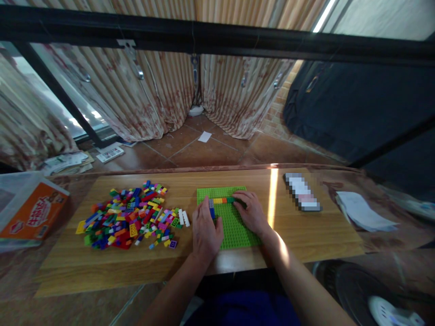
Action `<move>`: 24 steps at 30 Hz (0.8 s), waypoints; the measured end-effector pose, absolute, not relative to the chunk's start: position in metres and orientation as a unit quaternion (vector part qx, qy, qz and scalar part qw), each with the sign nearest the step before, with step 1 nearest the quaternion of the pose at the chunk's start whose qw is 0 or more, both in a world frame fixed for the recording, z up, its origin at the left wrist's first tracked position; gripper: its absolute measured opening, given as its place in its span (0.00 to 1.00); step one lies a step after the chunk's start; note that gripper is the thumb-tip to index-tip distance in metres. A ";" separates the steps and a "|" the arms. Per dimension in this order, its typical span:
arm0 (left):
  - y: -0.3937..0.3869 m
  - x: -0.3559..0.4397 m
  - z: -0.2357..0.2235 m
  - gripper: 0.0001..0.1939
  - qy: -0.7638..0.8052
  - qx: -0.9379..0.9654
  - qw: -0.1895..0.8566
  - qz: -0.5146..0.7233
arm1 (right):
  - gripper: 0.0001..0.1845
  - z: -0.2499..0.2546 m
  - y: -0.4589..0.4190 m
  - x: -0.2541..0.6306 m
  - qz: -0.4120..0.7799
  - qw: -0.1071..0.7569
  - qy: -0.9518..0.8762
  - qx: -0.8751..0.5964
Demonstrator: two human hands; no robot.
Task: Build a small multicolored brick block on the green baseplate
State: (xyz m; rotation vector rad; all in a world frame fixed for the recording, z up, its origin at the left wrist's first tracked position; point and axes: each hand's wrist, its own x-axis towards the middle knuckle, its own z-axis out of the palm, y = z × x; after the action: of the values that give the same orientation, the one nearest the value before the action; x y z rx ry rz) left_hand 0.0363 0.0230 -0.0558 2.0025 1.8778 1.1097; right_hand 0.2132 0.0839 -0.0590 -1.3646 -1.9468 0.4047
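- Near the middle of a wooden table (112, 271), we saw a green baseplate (234, 232) studded with pegs.
- Across its upper part ran a short brick row (219, 201), yellow, orange and green, with a blue brick (212, 213) below its left end.
- The left hand (206, 228) lay along that end, fingers together, thumb spread away from them.
- The right hand (250, 213) curled its fingertips at the green end; with them partly hidden, we could not tell pinching from mere touching.
- To the left we noted a loose, many-coloured brick pile (131, 217).
- We judged the step to be seating bricks in line; the next move called for straight alignment and firm downward pressure.
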 end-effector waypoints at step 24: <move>0.022 0.037 -0.056 0.33 0.619 0.692 0.069 0.364 | 0.11 -0.061 0.085 0.214 0.155 0.359 -0.755 -0.526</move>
State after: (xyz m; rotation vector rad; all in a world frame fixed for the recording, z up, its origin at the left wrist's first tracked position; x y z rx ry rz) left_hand 0.0367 0.0225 -0.0565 2.0848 1.8639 1.0961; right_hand 0.2140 0.0848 -0.0614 -1.3580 -1.9475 0.4011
